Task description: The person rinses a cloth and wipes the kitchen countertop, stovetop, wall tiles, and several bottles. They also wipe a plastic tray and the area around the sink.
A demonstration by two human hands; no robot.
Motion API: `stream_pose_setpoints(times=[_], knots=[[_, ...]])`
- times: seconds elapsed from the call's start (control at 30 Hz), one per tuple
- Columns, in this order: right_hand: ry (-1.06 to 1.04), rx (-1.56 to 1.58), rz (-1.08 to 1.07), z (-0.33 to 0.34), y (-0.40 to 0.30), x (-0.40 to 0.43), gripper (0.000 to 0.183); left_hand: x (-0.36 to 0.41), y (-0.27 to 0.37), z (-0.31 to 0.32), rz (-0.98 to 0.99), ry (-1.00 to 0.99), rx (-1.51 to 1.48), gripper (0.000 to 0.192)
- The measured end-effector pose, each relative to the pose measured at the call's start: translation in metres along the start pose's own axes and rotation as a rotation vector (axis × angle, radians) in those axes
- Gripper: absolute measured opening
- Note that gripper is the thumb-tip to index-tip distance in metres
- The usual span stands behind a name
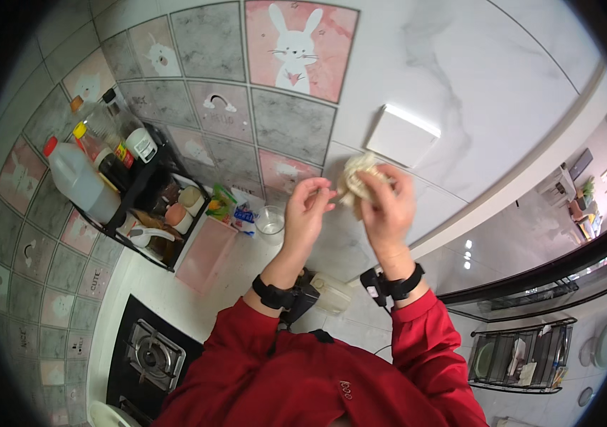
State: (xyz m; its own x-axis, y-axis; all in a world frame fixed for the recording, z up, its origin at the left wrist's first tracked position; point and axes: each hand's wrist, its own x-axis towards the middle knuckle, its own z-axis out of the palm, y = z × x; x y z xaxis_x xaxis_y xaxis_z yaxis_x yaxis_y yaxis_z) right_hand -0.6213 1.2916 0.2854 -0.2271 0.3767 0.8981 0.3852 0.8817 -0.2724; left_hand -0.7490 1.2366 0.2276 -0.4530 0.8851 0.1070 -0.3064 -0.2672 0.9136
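Note:
My right hand (388,205) grips a crumpled cream cloth (357,179) in front of the marbled wall, just below a white square wall plate (403,136). To the left of the cloth, my left hand (308,205) is raised with its fingers loosely bent and nothing visible in it. Its fingertips are near the cloth's edge; whether they touch it I cannot tell. Both wrists wear black straps with small devices. Below and left of my left hand, a clear drinking glass (269,224) stands on the counter.
A black rack (122,213) holds bottles and jars at the left, beside a pink tray (207,251) and packets (221,203). A gas hob (151,355) lies at lower left. A wall rack (522,357) hangs at lower right, below a dark-framed opening.

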Motion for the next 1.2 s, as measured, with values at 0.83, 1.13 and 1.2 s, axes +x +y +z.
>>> stream_pose_setpoints(times=[0.83, 1.13, 1.2], knots=[[0.190, -0.395, 0.100, -0.026, 0.044, 0.008, 0.049, 0.058, -0.039, 0.007, 0.744, 0.188, 0.953, 0.027], [0.166, -0.446, 0.120, -0.029, 0.046, 0.005, 0.050, 0.074, -0.003, 0.002, 0.865, 0.150, 1.065, 0.024], [0.174, -0.446, 0.118, -0.025, 0.047, 0.005, 0.050, 0.108, 0.057, 0.002, 0.908, 0.327, 1.057, 0.031]])
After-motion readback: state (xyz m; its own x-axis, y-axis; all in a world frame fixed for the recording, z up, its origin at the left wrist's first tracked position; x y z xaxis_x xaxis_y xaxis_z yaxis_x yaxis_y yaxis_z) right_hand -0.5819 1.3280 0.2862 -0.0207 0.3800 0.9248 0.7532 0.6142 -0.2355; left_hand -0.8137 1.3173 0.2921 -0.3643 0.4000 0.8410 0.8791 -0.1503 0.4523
